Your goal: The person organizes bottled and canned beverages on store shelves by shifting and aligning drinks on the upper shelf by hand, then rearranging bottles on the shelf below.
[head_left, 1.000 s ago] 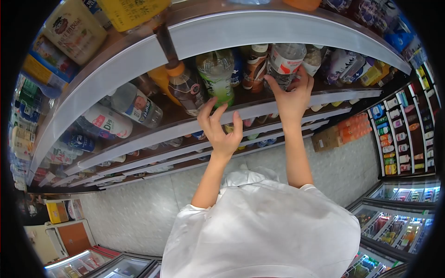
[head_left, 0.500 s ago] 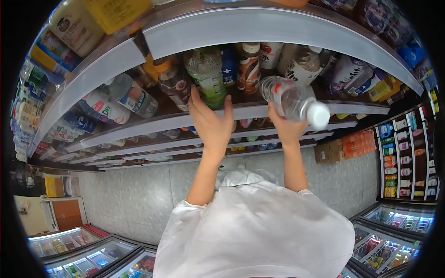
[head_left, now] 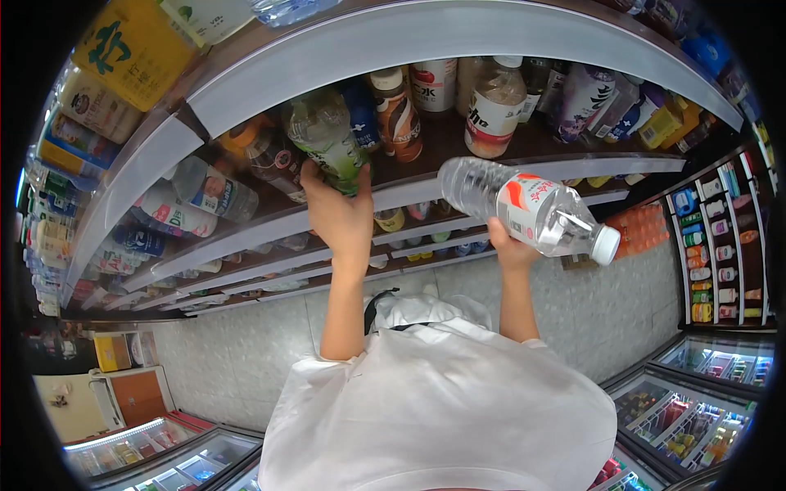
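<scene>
My right hand (head_left: 512, 245) is closed round a clear plastic bottle (head_left: 528, 204) with a white cap and a red and white label. The bottle lies tilted in front of the shelf edge, its cap toward the lower right. My left hand (head_left: 340, 213) touches the lower part of a green-labelled bottle (head_left: 327, 139) on the shelf, thumb and fingers on either side of it. Left of that stands a dark bottle with an orange cap (head_left: 266, 159). To its right is a brown bottle with a white cap (head_left: 397, 114).
A red-labelled bottle (head_left: 495, 106) and purple-labelled bottles (head_left: 585, 102) stand farther right. The upper shelf's grey edge (head_left: 458, 37) overhangs them. Boxes, an orange pack (head_left: 640, 229) and another shelf rack stand at the right. Glass-topped coolers (head_left: 688, 413) are at the lower right.
The clear bottle has come off the shelf in my right hand and now lies tilted in front of it. My left hand has moved left and now touches the green-labelled bottle's base.
</scene>
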`<move>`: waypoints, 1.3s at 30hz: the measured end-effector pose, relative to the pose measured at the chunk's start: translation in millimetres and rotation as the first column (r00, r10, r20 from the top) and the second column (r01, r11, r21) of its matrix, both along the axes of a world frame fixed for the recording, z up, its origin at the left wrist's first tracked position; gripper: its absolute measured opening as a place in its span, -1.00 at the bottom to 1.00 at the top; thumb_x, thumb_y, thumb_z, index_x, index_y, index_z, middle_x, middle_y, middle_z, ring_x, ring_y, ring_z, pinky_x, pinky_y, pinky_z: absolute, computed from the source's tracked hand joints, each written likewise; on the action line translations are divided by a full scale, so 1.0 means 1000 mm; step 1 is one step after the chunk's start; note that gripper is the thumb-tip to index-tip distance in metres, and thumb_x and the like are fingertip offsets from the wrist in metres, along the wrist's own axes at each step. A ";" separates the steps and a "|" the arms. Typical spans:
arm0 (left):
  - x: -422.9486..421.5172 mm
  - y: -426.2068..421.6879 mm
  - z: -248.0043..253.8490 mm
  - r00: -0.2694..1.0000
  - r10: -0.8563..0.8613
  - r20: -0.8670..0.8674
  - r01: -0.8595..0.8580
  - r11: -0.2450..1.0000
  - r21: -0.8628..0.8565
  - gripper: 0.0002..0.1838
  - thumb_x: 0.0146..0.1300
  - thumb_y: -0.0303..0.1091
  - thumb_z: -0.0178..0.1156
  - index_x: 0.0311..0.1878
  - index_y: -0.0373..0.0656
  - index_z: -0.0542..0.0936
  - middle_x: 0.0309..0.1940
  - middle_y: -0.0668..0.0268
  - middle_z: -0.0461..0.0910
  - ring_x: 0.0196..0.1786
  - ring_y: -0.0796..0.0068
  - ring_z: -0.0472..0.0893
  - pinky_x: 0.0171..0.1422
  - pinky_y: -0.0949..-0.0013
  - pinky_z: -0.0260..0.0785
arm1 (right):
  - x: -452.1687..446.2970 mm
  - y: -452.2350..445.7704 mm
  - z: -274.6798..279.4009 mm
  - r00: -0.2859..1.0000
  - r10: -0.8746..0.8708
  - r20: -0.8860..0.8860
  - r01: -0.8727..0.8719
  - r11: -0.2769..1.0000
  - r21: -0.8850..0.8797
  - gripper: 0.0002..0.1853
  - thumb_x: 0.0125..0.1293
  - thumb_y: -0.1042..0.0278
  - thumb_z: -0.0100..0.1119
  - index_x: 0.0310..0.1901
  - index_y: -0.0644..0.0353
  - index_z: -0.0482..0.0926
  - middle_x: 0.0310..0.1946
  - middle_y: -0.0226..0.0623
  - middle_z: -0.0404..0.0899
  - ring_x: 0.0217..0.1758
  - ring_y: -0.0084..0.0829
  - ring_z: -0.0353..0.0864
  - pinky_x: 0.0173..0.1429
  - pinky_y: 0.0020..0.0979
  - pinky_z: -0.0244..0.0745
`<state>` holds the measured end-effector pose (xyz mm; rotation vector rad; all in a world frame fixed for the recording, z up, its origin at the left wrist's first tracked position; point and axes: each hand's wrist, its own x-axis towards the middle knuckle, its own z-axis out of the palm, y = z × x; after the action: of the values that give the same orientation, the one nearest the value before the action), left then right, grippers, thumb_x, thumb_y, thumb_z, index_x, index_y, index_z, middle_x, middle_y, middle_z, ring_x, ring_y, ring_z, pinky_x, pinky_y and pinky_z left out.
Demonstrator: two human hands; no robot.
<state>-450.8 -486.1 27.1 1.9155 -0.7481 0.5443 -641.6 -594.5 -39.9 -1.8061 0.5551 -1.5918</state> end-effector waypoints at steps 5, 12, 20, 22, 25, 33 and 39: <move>-0.001 0.004 0.000 0.988 -0.139 -0.069 0.128 0.982 -0.139 -0.33 0.00 -0.38 0.43 0.13 -0.39 0.31 0.05 -0.10 0.43 0.08 -0.02 0.53 0.06 0.16 0.41 | -0.013 0.001 -0.006 0.985 0.070 0.158 -0.073 0.997 0.011 -0.22 -0.14 0.28 0.40 0.19 0.27 0.31 0.03 -0.18 0.49 0.12 -0.28 0.49 0.18 -0.27 0.45; 0.007 0.013 -0.017 0.928 -0.266 0.261 0.274 0.962 0.005 -0.36 -0.14 -0.56 0.36 0.12 -0.27 0.40 -0.04 0.00 0.44 -0.01 -0.07 0.49 0.06 0.17 0.37 | -0.020 0.003 -0.009 0.994 0.103 -0.025 -0.104 0.994 -0.041 -0.14 -0.20 0.21 0.44 0.20 0.27 0.27 0.03 -0.20 0.45 0.05 -0.31 0.52 0.12 -0.29 0.48; -0.015 -0.011 -0.005 0.875 -0.411 0.255 0.425 0.905 0.002 -0.35 -0.22 -0.46 0.47 0.05 -0.24 0.48 -0.12 0.09 0.46 -0.12 0.04 0.56 -0.11 0.26 0.45 | -0.025 0.003 -0.029 0.998 0.030 -0.056 -0.034 0.997 -0.070 -0.03 -0.26 0.18 0.50 0.21 0.35 0.18 0.01 -0.17 0.43 0.01 -0.32 0.53 0.05 -0.30 0.51; -0.019 -0.020 -0.005 0.874 -0.418 0.248 0.438 0.898 -0.030 -0.39 -0.19 -0.45 0.45 0.02 -0.24 0.48 -0.13 0.07 0.46 -0.13 0.02 0.55 -0.12 0.23 0.45 | -0.028 0.006 -0.020 0.998 0.046 -0.030 -0.047 0.999 -0.014 0.00 -0.26 0.17 0.51 0.22 0.36 0.15 0.02 -0.15 0.42 0.02 -0.31 0.52 0.06 -0.29 0.51; -0.028 -0.032 0.001 0.876 -0.434 0.209 0.459 0.883 -0.092 -0.39 -0.10 -0.37 0.47 0.03 -0.28 0.42 -0.12 0.01 0.47 -0.16 -0.07 0.55 -0.14 0.12 0.43 | -0.035 0.005 -0.023 0.999 0.034 -0.010 -0.034 0.999 0.034 0.05 -0.27 0.16 0.52 0.24 0.37 0.10 0.04 -0.12 0.40 0.03 -0.29 0.52 0.07 -0.28 0.50; -0.032 -0.046 0.009 0.879 -0.476 -0.039 0.476 0.879 -0.018 -0.24 -0.06 -0.17 0.43 0.16 -0.35 0.34 -0.11 0.01 0.47 -0.11 -0.06 0.55 -0.12 0.10 0.44 | -0.048 0.004 -0.020 0.996 -0.050 0.069 0.044 0.996 0.083 0.02 -0.27 0.13 0.53 0.21 0.37 0.14 0.03 -0.11 0.40 0.02 -0.29 0.51 0.12 -0.26 0.46; -0.035 -0.060 0.022 0.851 -0.514 -0.104 0.520 0.854 0.032 -0.18 -0.07 -0.18 0.47 0.24 -0.31 0.33 -0.03 0.04 0.52 -0.03 0.16 0.61 0.01 0.25 0.47 | -0.050 0.006 -0.003 0.991 -0.036 -0.128 0.043 0.998 0.047 -0.08 -0.28 0.14 0.54 0.13 0.35 0.27 -0.03 -0.17 0.44 -0.01 -0.32 0.52 0.11 -0.27 0.45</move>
<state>-485.9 -546.1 48.6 1.6774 -1.1792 0.0941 -691.3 -588.7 -42.8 -1.8786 0.6870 -1.4829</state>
